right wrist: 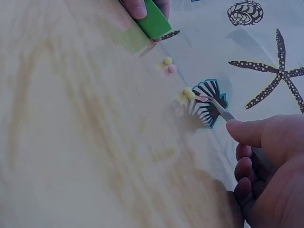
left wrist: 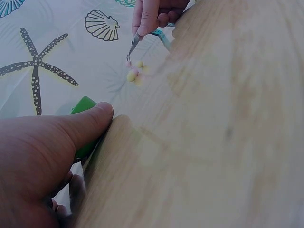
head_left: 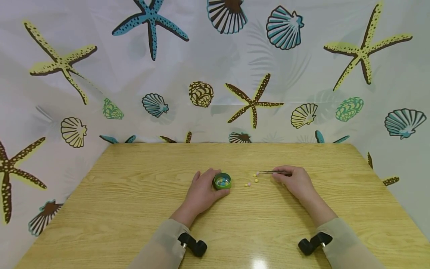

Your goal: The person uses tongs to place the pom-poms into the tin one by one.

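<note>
A small round green container (head_left: 223, 188), with blue, yellow and white beads inside, stands on the wooden table. My left hand (head_left: 202, 191) grips it from the left side, thumb along the near wall and fingers behind. To its right, my right hand (head_left: 298, 183) pinches thin metal tweezers (head_left: 268, 172) that point left. Their bent tips are right at a pink bead (right wrist: 202, 99), beside a yellow bead (head_left: 254, 175). Another yellow bead (head_left: 256, 181) lies just nearer. Closer to the container, a yellow bead (head_left: 246, 185) and a pink bead (head_left: 249, 184) lie side by side.
The wooden table (head_left: 134, 209) reaches back to a white cloth (head_left: 215, 67) printed with starfish and shells, which also hangs at both sides. Black mounts (head_left: 192, 244) sit on both sleeved wrists.
</note>
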